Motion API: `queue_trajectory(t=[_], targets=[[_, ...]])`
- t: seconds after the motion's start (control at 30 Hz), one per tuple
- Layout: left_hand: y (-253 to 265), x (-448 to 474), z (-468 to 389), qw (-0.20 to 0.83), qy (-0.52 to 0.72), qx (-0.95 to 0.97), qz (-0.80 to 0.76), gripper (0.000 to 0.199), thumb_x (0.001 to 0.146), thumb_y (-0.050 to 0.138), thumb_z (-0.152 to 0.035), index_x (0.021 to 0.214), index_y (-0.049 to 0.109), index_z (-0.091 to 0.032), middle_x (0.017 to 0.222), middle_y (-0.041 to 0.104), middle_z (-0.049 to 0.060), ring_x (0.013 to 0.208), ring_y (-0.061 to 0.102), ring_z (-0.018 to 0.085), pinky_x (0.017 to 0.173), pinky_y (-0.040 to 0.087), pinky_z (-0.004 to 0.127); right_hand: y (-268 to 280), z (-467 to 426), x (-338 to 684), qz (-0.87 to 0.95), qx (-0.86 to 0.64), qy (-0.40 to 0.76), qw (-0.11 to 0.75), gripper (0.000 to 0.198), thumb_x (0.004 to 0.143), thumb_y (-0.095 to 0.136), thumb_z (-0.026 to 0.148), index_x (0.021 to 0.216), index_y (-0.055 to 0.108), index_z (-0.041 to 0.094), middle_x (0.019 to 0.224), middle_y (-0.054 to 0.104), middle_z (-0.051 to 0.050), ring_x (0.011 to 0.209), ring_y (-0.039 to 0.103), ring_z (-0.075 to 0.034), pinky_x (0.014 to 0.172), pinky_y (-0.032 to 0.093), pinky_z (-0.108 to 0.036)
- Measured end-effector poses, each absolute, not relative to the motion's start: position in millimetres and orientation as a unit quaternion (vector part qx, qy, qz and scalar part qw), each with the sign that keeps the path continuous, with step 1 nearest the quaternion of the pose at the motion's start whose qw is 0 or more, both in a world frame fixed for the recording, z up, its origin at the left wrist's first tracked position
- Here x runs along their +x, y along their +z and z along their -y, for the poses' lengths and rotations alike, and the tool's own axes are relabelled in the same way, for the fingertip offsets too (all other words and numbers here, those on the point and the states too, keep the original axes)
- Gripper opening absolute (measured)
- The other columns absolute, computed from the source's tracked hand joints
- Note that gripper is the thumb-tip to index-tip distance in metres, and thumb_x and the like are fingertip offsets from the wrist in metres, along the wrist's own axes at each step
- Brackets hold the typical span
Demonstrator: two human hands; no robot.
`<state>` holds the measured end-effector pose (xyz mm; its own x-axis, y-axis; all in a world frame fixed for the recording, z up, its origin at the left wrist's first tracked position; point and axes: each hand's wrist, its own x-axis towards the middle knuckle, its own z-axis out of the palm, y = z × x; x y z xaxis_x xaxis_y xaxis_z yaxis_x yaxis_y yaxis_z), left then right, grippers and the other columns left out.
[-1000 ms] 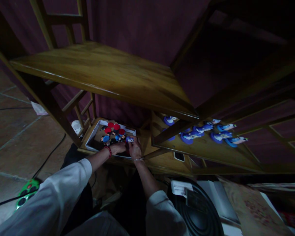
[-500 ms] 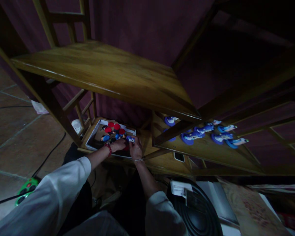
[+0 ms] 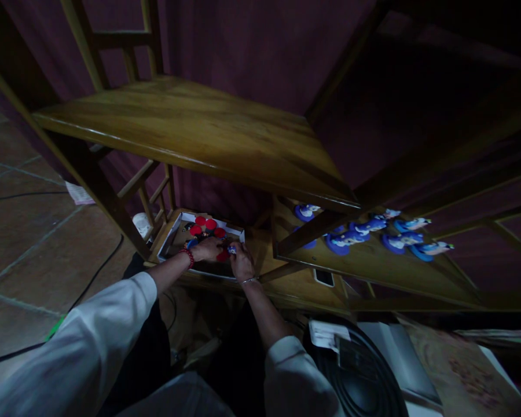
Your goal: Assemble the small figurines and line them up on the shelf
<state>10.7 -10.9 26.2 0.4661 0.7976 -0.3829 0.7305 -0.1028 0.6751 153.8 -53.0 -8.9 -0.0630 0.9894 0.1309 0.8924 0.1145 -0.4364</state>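
A shallow white-walled cardboard box (image 3: 169,237) sits on the low wooden shelf, holding several small figurines with round red bases (image 3: 211,223). My left hand (image 3: 206,249), a red bead bracelet at its wrist, reaches over the box with its fingers curled down. Dimness hides what they close on; a red piece (image 3: 223,255) lies right by the fingertips. At the box's right end my right hand (image 3: 243,264) pinches a small purple-and-white figurine (image 3: 231,249). Just a short gap separates the two hands.
Several purple- and blue-based figurines (image 3: 347,238) stand on the shelf to the right. A phone (image 3: 323,277) lies on the lower board. Overhead juts a wooden shelf (image 3: 200,124). Coiled black hose (image 3: 373,370) is at lower right; a white cup (image 3: 141,223) stands behind the left post.
My left hand has shifted a little to the right within the box, covering more figurines. The purple-and-white figurine has turned slightly in my right hand. The whole view has moved slightly.
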Motion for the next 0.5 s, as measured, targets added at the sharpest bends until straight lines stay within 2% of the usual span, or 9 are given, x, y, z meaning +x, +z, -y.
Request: queue_trajectory(t=[0.2,0.4,0.5], targets=[[30.1,-8.6,3.1,0.471,0.052,0.717,-0.511,0.032,0.073,0.044,-0.020,0.101,0.061,-0.016,0.094,0.065,0.004,0.082,0.056,0.014,0.067,0.042,0.019,-2.9,52.7,152.0,0.745,-0.639,0.107,0.160,0.027,0.074,0.045,0.006,0.094,0.055,0.021,0.091,0.057,-0.006,0.089,0.048,-0.018,0.084,0.037,-0.029],[30.1,-31.2,6.6,0.574,-0.047,0.664,-0.477,0.025,0.067,0.051,-0.020,0.086,0.064,-0.011,0.080,0.065,0.005,0.068,0.057,0.012,0.060,0.043,0.019,-2.3,53.6,152.8,0.745,-0.632,0.110,0.182,0.027,0.072,0.047,0.005,0.092,0.055,0.022,0.091,0.057,-0.005,0.091,0.048,-0.018,0.087,0.036,-0.029],[30.2,-41.9,9.0,0.541,-0.090,0.682,-0.484,0.019,0.065,0.059,-0.025,0.079,0.066,-0.014,0.066,0.063,0.002,0.061,0.055,0.013,0.056,0.043,0.020,-4.8,52.8,153.7,0.750,-0.620,0.112,0.201,0.027,0.072,0.046,0.005,0.091,0.055,0.021,0.091,0.057,-0.004,0.090,0.048,-0.018,0.085,0.037,-0.028]])
